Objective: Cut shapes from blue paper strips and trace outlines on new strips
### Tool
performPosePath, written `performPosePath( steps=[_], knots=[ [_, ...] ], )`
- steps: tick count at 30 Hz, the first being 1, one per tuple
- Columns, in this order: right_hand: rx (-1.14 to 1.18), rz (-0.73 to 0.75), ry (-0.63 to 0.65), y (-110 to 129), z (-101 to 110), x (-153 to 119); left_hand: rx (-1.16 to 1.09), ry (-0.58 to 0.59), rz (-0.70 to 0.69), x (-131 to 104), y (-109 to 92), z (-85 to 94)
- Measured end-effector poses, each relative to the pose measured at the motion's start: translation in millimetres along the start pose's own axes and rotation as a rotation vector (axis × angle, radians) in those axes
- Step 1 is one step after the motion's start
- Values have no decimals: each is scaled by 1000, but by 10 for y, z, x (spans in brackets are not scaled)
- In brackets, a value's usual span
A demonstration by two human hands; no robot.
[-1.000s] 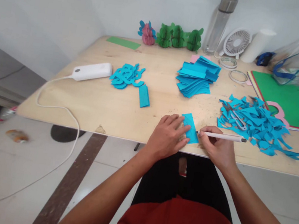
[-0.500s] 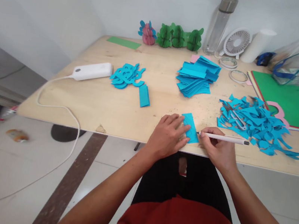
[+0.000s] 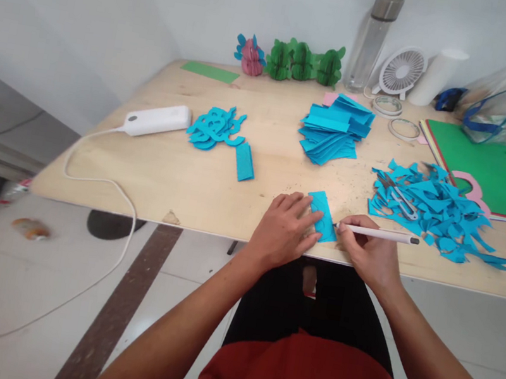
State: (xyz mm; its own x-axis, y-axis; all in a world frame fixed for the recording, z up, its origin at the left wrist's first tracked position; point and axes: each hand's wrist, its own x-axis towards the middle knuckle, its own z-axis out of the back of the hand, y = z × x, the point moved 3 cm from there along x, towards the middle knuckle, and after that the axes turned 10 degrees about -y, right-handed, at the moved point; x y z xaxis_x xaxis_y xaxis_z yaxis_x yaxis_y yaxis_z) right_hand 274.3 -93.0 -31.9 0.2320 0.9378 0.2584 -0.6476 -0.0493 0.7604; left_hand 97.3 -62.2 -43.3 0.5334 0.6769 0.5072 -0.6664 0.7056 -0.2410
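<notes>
A small blue paper piece [image 3: 322,216] lies at the table's front edge, with faint curved lines on it. My left hand [image 3: 282,229] rests flat across its left side, fingers spread, pressing it to the table. Something pale beige shows under that hand, too covered to name. Pinched in my right hand [image 3: 370,253] is a white pen [image 3: 385,235] with a dark end, held nearly level. Its tip points left at the paper's right edge; whether it touches is too small to tell.
Blue cut scraps with a craft knife [image 3: 402,200] on them lie to the right, near green paper [image 3: 491,166]. Folded blue papers [image 3: 334,129] and ring-like blue cutouts [image 3: 215,127] lie farther back. A white power strip [image 3: 158,121] is on the left. A bottle [image 3: 373,42] stands behind.
The pen has tilted very slightly, its rear end a little farther left. My left hand and the paper stay in place.
</notes>
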Motion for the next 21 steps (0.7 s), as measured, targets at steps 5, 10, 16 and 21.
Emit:
performPosePath(
  steps=[5, 10, 16, 21],
  knots=[
    [-14, 11, -17, 10, 9, -14, -6, -6, 2, -2, 2, -3],
    [-36, 47, -22, 35, 26, -27, -6, -4, 4, -1, -5, -5],
    [-24, 37, -15, 43, 34, -43, 0, -5, -3, 1, -6, 0],
    [-41, 53, -26, 54, 44, -46, -1, -3, -2, 2, -3, 2]
  ],
)
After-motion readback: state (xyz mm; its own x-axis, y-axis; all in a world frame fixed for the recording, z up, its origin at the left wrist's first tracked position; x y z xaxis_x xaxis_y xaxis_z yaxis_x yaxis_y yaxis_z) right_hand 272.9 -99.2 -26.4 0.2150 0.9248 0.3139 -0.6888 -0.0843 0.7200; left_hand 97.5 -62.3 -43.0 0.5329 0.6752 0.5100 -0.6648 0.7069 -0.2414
